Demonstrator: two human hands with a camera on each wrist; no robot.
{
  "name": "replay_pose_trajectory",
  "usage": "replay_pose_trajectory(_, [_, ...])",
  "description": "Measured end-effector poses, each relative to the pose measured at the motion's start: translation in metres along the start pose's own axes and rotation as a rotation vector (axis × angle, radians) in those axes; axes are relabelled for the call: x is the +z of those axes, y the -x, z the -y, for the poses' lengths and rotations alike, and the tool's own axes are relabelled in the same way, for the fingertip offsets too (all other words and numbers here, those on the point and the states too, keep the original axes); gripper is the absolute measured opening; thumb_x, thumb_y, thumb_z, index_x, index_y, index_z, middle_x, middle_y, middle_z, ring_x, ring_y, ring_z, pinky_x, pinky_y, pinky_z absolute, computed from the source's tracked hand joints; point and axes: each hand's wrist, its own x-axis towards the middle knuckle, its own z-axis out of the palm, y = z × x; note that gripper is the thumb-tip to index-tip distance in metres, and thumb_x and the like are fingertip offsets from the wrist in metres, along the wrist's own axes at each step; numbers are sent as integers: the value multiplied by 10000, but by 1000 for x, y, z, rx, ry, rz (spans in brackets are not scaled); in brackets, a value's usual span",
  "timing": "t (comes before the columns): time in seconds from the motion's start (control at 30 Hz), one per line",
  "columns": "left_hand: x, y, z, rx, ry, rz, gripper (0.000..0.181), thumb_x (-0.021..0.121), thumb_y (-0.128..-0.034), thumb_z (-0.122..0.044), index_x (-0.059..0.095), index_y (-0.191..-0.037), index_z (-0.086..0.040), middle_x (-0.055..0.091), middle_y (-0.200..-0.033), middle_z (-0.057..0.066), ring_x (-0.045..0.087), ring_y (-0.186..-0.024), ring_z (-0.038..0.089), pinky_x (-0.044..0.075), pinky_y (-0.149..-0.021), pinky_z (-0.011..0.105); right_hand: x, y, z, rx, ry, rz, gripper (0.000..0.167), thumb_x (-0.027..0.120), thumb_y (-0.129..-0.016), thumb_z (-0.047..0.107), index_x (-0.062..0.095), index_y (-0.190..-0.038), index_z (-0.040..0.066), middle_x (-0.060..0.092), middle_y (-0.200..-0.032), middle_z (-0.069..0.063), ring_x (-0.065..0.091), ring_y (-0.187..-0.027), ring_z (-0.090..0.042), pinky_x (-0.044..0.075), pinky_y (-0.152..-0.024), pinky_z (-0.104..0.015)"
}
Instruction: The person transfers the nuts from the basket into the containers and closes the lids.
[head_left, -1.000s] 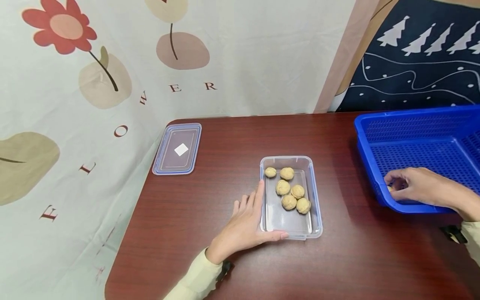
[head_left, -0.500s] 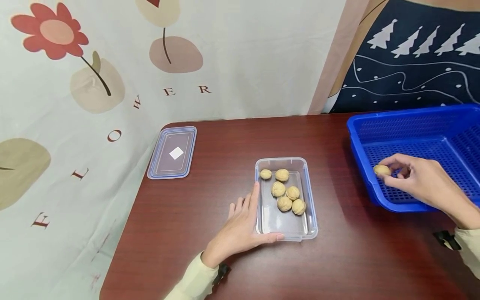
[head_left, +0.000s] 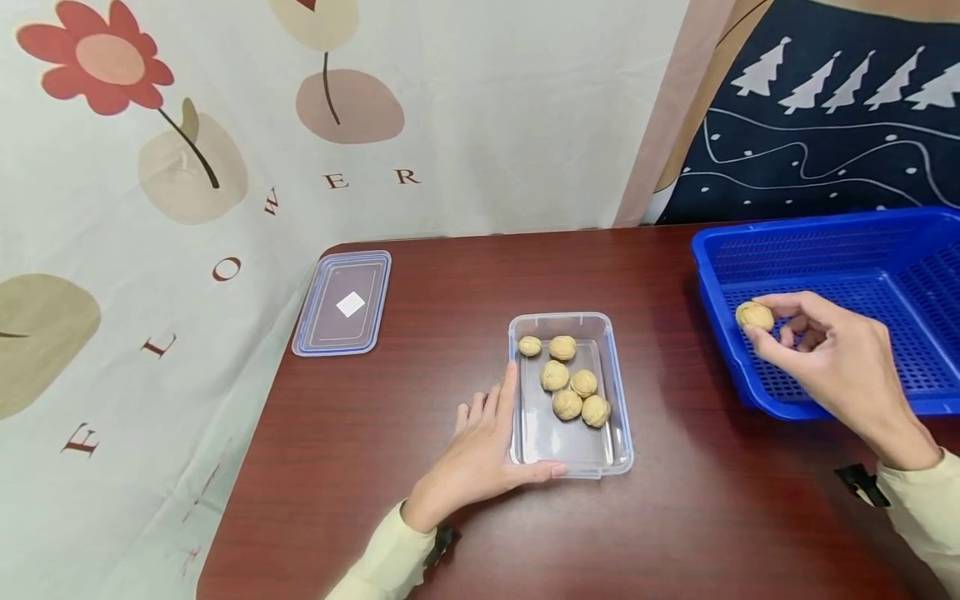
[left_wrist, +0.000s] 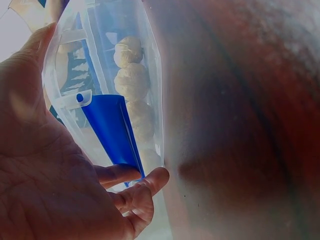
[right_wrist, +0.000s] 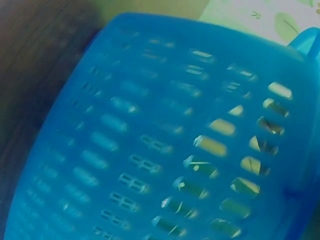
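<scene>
Between the right hand's [head_left: 847, 362] thumb and fingertips is pinched a walnut [head_left: 754, 316], held above the left part of a blue perforated basket [head_left: 720, 329]. The left hand [head_left: 476, 450] rests against a clear plastic box [head_left: 542, 437], its straight index finger along the left side and its thumb along the near end. Several walnuts [head_left: 555, 376] lie in the box, mostly toward its far half. In the left wrist view, fingertips [left_wrist: 150, 192] touch beside the box's blue latch [left_wrist: 110, 130]. The right wrist view shows the basket wall [right_wrist: 150, 130]; the hand is out of sight there.
A clear lid [head_left: 341, 321] with blue edging and a white square label lies at the table's far left. The brown table [head_left: 450, 283] ends at a printed white cloth [head_left: 480, 125] behind. A dark cloth with white trees [head_left: 810, 125] hangs beyond the basket.
The right hand has lifted the walnut up from low in the basket, bringing it into full view. The left hand stays on the box; the head view has shifted slightly.
</scene>
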Motion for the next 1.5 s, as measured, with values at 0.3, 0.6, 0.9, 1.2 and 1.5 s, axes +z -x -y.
replay_pose_trajectory(0.3, [-1,2,0,-10,-1,8,1444,773,-811,-827,-51,-1758,-115,343,-1737,153,420,-1396,364,332,-1062,527,11,2,21,-102,-91,18,481,919,-791,-56,819,-1229,115,638,-794,60,517,-638,24,412,-580,-136])
replay_pose_trajectory(0.6, [1,0,1,5,-11,4,1444,763,-813,-836,-45,-1757,-101,342,-1737,161,424,-1386,358,326,-1070,527,29,5,34,-174,-63,114,500,941,-788,14,790,-1245,150,624,-813,106,520,-627,-21,425,-570,-164])
replay_pose_trajectory(0.9, [0,0,0,12,-20,-2,1446,773,-812,-826,-38,-1756,-91,347,-1733,168,429,-1379,360,331,-1066,530,43,9,44,-208,-74,176,501,953,-791,35,773,-1236,178,621,-840,122,527,-671,-52,415,-586,-174])
replay_pose_trajectory(1.2, [0,0,-1,20,-28,-6,1445,782,-810,-817,-28,-1756,-85,367,-1719,173,446,-1348,353,347,-1028,515,50,9,51,-221,-82,202,502,949,-801,43,769,-1246,190,632,-868,87,526,-731,-44,409,-615,-176])
replay_pose_trajectory(1.5, [-1,0,-1,21,-31,-14,1433,784,-811,-815,-5,-1758,-86,401,-1693,191,455,-1358,372,359,-1030,536,63,11,59,-288,-115,229,547,955,-778,21,764,-1270,166,633,-926,101,535,-797,-71,389,-656,-182])
